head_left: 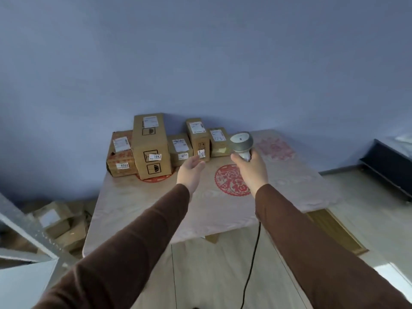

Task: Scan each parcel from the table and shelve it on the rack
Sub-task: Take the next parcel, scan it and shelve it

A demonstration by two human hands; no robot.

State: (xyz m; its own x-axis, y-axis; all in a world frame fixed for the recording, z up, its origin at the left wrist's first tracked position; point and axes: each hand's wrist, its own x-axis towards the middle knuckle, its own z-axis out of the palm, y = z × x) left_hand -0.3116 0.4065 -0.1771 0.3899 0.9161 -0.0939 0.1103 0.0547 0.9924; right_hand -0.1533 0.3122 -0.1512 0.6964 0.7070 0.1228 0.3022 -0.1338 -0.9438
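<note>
Left hand: the left hand [190,169] reaches forward over the table, palm up, fingers relaxed and holding nothing; its fingertips are just in front of the parcels.
Right hand: the right hand [249,167] grips the handle of a grey scanner [242,143], whose head stands upright above the fist.
Cable: a black cable [252,264] hangs from below the right wrist down toward the floor.
Parcels: five brown cardboard parcels stand in a row at the far edge of the table, against the blue wall.
Tall parcel: the tall parcel [151,146] carries a tag reading 1042.
Low parcel: the low parcel [121,157] at the left end of the row carries a tag reading 4068.
Table: the table [138,208] has a pale cloth with red round paper-cut designs.
Rack: part of a grey metal rack [26,228] shows at lower left, with blurred cartons on the floor behind it.
</note>
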